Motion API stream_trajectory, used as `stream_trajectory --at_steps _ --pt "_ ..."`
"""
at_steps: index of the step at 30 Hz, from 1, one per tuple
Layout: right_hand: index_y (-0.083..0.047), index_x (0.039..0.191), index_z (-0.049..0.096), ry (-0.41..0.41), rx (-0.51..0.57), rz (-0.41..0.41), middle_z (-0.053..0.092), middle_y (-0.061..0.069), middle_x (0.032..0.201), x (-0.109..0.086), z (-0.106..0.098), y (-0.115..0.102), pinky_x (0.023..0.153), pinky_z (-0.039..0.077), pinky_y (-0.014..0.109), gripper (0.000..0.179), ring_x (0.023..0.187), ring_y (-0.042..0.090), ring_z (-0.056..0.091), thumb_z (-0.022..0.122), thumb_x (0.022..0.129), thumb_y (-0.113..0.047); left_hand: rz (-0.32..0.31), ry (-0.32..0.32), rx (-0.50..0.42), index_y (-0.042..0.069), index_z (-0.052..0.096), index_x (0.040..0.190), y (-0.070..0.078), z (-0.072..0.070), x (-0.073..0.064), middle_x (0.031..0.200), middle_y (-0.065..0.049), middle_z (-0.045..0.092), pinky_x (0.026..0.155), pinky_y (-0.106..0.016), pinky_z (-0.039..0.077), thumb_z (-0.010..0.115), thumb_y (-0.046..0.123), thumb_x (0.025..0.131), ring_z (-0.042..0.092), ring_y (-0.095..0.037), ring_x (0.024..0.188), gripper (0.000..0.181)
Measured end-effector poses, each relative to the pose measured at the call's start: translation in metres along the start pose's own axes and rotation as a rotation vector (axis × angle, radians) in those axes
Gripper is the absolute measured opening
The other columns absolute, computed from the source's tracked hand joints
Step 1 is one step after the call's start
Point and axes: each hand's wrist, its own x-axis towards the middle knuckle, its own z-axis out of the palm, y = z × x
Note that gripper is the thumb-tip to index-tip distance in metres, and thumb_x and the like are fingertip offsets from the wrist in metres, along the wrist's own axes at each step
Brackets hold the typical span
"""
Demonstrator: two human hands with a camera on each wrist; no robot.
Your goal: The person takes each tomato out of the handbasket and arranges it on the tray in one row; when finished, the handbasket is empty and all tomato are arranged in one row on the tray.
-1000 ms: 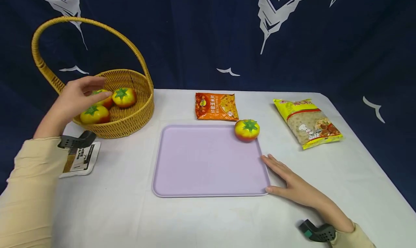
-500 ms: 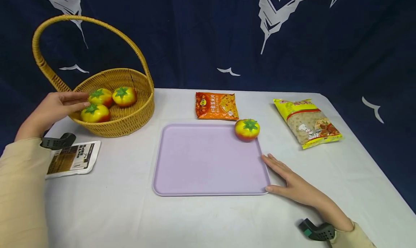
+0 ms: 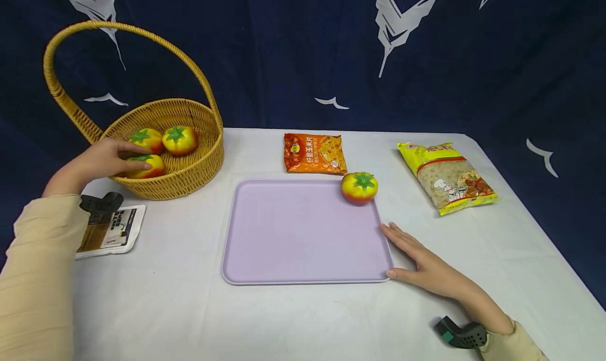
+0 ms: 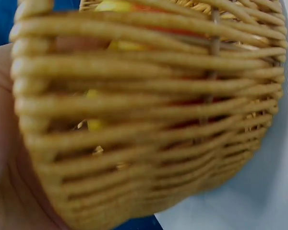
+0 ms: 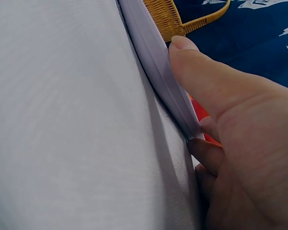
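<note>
My left hand (image 3: pixel 104 163) reaches over the left rim of a wicker basket (image 3: pixel 199 171). Its fingers and thumb grip the front yellow-and-red tomato (image 3: pixel 150 167), which has a green leafy top. Two similar tomatoes, a rear left tomato (image 3: pixel 148 138) and a rear right tomato (image 3: pixel 180 141), lie behind it. In the left wrist view the basket wall (image 4: pixel 149 110) hides most of the fingers. My right hand (image 3: pixel 431 269) rests against the right edge of a lilac tray (image 3: pixel 303 234), fingers spread and fairly straight. Another tomato (image 3: pixel 359 188) sits at the tray's far right corner.
An orange snack packet (image 3: pixel 315 153) lies behind the tray. To the right is a yellow food bag (image 3: pixel 447 178). A white-edged pouch (image 3: pixel 113 232) lies below my left wrist. The tall basket handle (image 3: pixel 137 32) arches above the fruit. A dark blue curtain (image 3: pixel 284 50) hangs behind.
My left hand first drew back left to the basket's rim, then came forward onto the front tomato, which has shifted slightly right. My right hand and the tray have stayed put.
</note>
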Motion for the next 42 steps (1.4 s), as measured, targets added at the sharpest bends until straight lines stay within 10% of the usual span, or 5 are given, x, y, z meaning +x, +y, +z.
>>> stream_trajectory --at_steps 15,20,25,32,42 --pt "-0.017 0.149 0.026 -0.03 0.009 0.011 0.018 0.018 0.151 0.004 -0.002 -0.001 0.1 0.019 0.063 0.078 0.136 0.039 0.014 0.069 0.085 -0.029 0.047 -0.171 0.087 -0.008 0.043 0.132 0.017 0.014 0.011 0.123 -0.035 0.044 0.09 -0.063 0.032 0.063 0.035 0.089 0.042 -0.046 0.108 0.064" --pt "-0.015 0.149 0.027 -0.041 0.006 0.009 0.017 0.019 0.151 0.007 -0.005 -0.003 0.1 0.018 0.064 0.078 0.135 0.041 0.013 0.069 0.085 -0.03 0.016 0.025 0.002 0.0 0.038 0.139 0.029 0.01 -0.004 0.12 -0.03 0.044 0.08 -0.05 0.042 0.062 0.042 0.088 0.042 -0.042 0.1 0.07" --pt "-0.015 0.149 0.027 -0.035 0.0 0.013 0.017 0.02 0.151 0.004 -0.007 -0.004 0.1 0.018 0.064 0.078 0.135 0.041 0.013 0.069 0.085 -0.03 0.071 0.226 -0.267 0.018 0.041 0.141 0.084 0.013 -0.014 0.116 -0.012 0.045 0.064 -0.022 0.043 0.066 0.038 0.087 0.042 -0.027 0.091 0.063" --pt "-0.015 0.149 0.027 -0.025 0.011 0.015 0.017 0.019 0.151 0.003 -0.005 -0.002 0.1 0.017 0.064 0.078 0.136 0.04 0.013 0.069 0.085 -0.03 0.287 0.046 -0.407 0.021 0.049 0.133 0.173 0.071 0.018 0.119 -0.008 0.05 0.081 -0.035 0.044 0.08 0.031 0.075 0.049 -0.024 0.098 0.066" --pt "-0.014 0.149 0.027 -0.011 0.022 0.007 0.018 0.021 0.15 -0.002 0.0 0.0 0.1 0.016 0.065 0.078 0.135 0.042 0.013 0.07 0.085 -0.029 0.463 -0.067 -0.402 0.013 0.051 0.132 0.231 0.158 0.08 0.117 -0.004 0.055 0.085 -0.034 0.044 0.081 0.029 0.072 0.05 -0.021 0.1 0.068"
